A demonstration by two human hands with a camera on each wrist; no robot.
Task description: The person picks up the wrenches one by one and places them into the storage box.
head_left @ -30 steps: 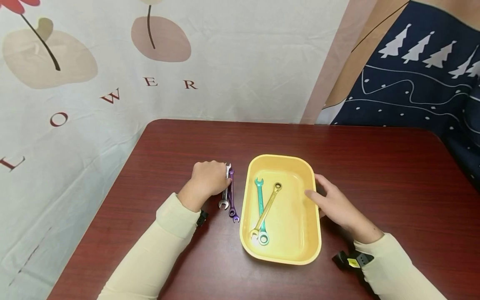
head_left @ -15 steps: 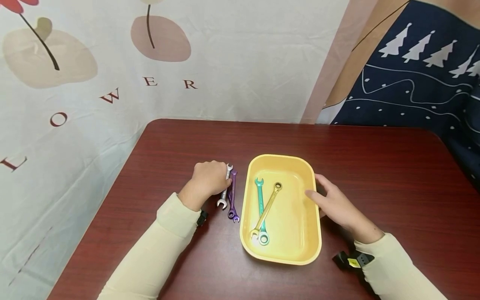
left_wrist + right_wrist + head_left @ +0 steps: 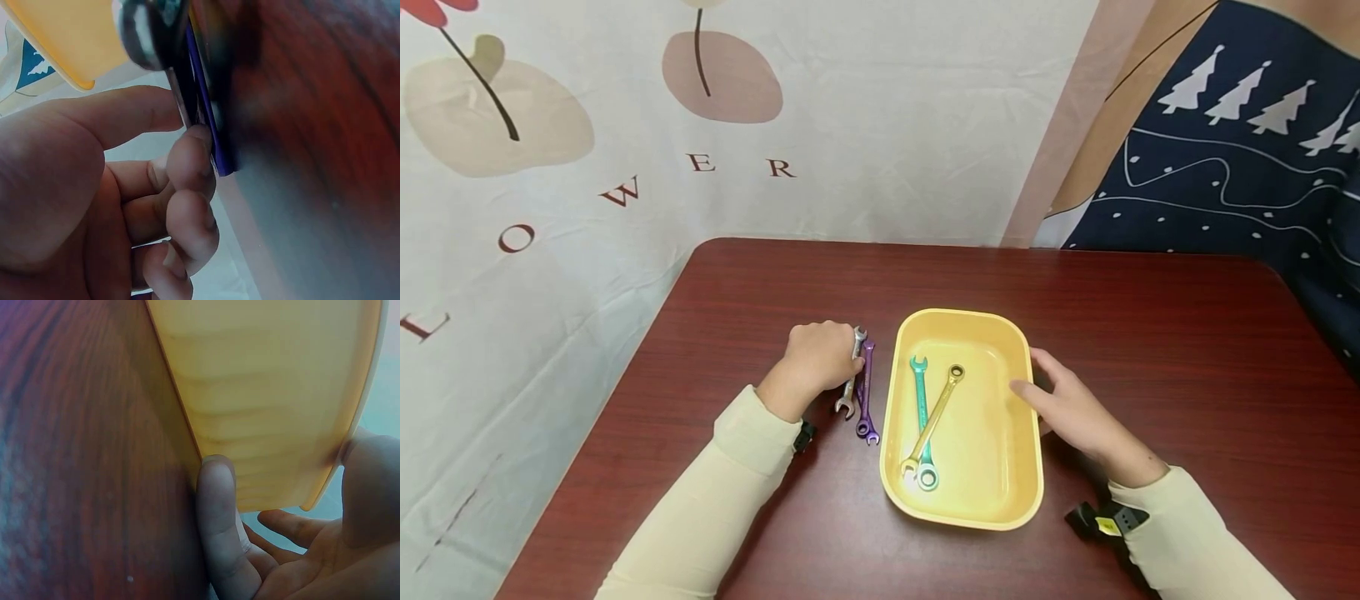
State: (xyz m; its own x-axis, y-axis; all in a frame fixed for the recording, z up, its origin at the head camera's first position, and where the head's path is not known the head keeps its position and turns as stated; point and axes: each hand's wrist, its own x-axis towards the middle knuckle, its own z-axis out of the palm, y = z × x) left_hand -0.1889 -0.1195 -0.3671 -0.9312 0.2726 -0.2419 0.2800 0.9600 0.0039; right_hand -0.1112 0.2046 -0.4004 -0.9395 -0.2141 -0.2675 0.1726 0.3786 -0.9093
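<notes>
My left hand [image 3: 820, 357] pinches a silver wrench [image 3: 849, 392] between thumb and fingers, left of the yellow tub. In the left wrist view the thumb and a fingertip meet at the wrench [image 3: 142, 31]. Right beside it lie purple wrenches [image 3: 866, 390], with a ring end and an open end showing together at the near side. My right hand [image 3: 1071, 412] holds the right wall of the yellow tub [image 3: 992, 442], thumb over the rim and fingers along the outside. Inside the tub, a gold wrench [image 3: 938, 410] crosses over a teal wrench [image 3: 921, 392].
Everything stands on a dark red wooden table [image 3: 1180, 333]. Behind it hangs a pale printed cloth [image 3: 880, 125], with a navy tree-patterned cloth [image 3: 1210, 167] at the right. Each wrist wears a black strapped camera, the right one [image 3: 1101, 521] low beside the tub.
The silver wrench has tilted slightly in my left hand, its near end a little left. The purple wrenches' far end has shifted slightly right. My right hand and the tub stay put.
</notes>
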